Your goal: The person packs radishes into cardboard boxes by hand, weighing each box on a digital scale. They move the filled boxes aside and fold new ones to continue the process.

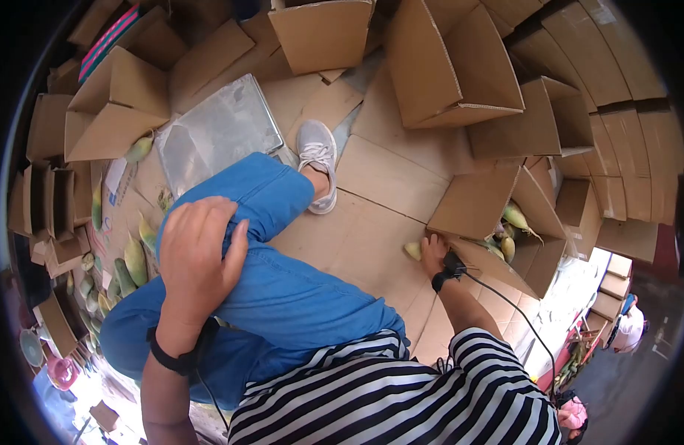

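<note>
My left hand lies spread over the bent knee of the blue jeans and holds nothing. At the right, my right hand is low beside an open cardboard box, its fingers closed round a pale green radish. One end of that radish sticks out past the fingers, close to the cardboard-covered floor. Inside the box lie several green radishes. Both wrists wear black straps with cables.
A grey, plastic-wrapped slab lies ahead. Open boxes stand at the top and another box at upper left. More radishes lie at the left. Stacked cartons line the right. A person in pink is at lower right.
</note>
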Tool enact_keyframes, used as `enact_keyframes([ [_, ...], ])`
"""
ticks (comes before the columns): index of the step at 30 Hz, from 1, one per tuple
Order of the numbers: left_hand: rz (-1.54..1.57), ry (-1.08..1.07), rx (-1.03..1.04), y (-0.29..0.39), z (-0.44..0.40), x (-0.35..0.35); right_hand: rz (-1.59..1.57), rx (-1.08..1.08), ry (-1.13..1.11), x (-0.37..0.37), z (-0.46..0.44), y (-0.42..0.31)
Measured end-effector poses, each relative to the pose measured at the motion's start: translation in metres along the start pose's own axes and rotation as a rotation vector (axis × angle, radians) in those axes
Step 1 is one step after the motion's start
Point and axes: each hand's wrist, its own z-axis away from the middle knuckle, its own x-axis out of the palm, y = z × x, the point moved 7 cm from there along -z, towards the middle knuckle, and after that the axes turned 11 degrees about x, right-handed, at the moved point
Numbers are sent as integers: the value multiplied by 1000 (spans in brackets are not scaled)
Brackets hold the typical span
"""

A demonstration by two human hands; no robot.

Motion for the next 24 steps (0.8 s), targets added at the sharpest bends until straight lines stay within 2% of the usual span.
enact_keyframes([
  [2,3,25,4,-1,1,-1,-37,-39,1,-10,4,-6],
  [4,7,52,17,-1,0,-3,-206,180,-302,4,5,2],
  [7,15,67,20,-2,1,-4,-378,103,-410,-37,3,5],
  [8,2,84,35,-2,1,-5,-375,103,-408,-54,0,7],
  [10,-11,107,50,-2,1,-6,-630,46,-273,-95,-6,8],
  [11,7,113,55,-2,1,-5,-629,43,-265,-105,-8,10],
  [13,7,126,55,-1,1,-8,-1305,81,-312,-128,-17,12],
  [14,40,105,35,-1,0,-7,-1500,96,-341,-155,-20,8],
  [15,73,84,16,-1,-1,-7,-1507,79,-337,-184,-24,5],
  [17,72,72,14,-1,-2,-8,-1723,15,-283,-245,-35,3],
  [21,153,38,62,4,-6,-7,-1808,-124,-127,-371,-41,7],
  [23,331,34,32,10,-14,-8,-1777,-345,-7,-439,-32,-4],
  [24,421,-42,-18,12,-18,-4,-1778,-353,9,-463,-28,-10],
])
